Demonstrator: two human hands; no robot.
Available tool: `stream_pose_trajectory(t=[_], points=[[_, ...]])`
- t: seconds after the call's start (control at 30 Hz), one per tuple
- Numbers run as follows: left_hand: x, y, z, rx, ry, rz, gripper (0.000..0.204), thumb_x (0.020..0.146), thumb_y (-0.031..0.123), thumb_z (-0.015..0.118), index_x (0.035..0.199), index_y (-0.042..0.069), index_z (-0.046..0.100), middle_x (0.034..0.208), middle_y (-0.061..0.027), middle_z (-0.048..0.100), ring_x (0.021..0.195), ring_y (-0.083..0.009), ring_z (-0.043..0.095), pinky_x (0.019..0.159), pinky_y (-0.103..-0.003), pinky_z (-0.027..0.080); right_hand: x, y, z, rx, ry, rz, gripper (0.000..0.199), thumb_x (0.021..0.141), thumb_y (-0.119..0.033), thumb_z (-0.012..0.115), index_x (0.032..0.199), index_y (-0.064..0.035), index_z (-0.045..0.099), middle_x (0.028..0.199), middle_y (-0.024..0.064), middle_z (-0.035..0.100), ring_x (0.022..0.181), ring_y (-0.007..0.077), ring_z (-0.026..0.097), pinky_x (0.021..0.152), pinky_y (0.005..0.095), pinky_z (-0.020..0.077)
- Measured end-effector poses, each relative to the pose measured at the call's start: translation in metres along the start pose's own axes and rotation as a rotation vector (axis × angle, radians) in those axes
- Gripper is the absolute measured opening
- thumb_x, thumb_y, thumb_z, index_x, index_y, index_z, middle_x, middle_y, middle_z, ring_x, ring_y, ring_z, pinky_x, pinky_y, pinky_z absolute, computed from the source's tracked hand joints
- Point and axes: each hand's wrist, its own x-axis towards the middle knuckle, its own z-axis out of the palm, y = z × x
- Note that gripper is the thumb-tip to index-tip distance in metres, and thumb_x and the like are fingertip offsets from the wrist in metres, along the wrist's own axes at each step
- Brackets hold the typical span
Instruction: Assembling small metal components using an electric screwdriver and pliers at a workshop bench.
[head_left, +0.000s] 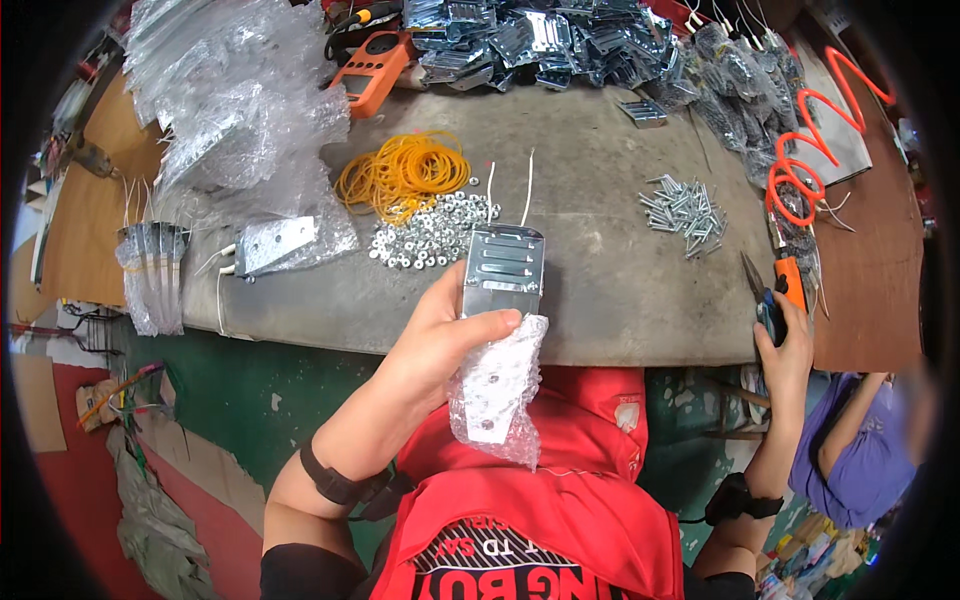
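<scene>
My left hand (440, 325) is closed round a flat metal-cased part (505, 272), held above the table's front edge. Its slotted, shiny plate faces up, and two white wires stick out at the far end. Bubble wrap (495, 390) covers its near end, with my thumb pressing where plate and wrap meet. At the table's right side, my right hand (788, 355) is closed on the handles of pliers (766, 303), their jaws pointing away from me. Right beside them lies an orange power screwdriver (790, 284), close to my fingertips.
Nuts (420, 235), yellow rubber bands (410, 170) and screws (685, 215) lie in piles on the table (600, 310). Metal plates (540, 45), an orange meter (372, 75) and bubble wrap bags (240, 100) stand behind. A coiled orange cord (795, 185) hangs right. Another person (855, 450) is at right.
</scene>
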Motion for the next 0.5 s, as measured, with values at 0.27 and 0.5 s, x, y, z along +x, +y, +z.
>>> stream_pose_trajectory(t=[0.27,0.5], points=[[-0.008,-0.006,0.012,0.241,0.140,0.203,0.056,0.077,-0.004,0.062,0.129,0.000,0.043,0.107,-0.0116,0.062,0.096,-0.0168,0.061,0.082,-0.029,0.051,0.003,0.030,-0.012,-0.116,0.318,0.047,0.039,0.079,-0.012,0.069,0.116,-0.0039,0.060,0.112,0.0162,0.061,0.106,0.0328,0.057,0.093,0.0397,0.0444],[0.013,-0.016,0.028,1.113,0.187,0.443,0.037,0.073,-0.001,0.057,0.107,-0.002,0.042,0.079,-0.0212,0.058,0.068,-0.0332,0.063,0.064,-0.039,0.050,0.024,0.061,0.003,-0.106,0.137,0.231,0.062,0.073,-0.025,0.077,0.129,-0.0129,0.053,0.115,0.0176,0.056,0.105,0.0381,0.058,0.087,0.0454,0.0483]])
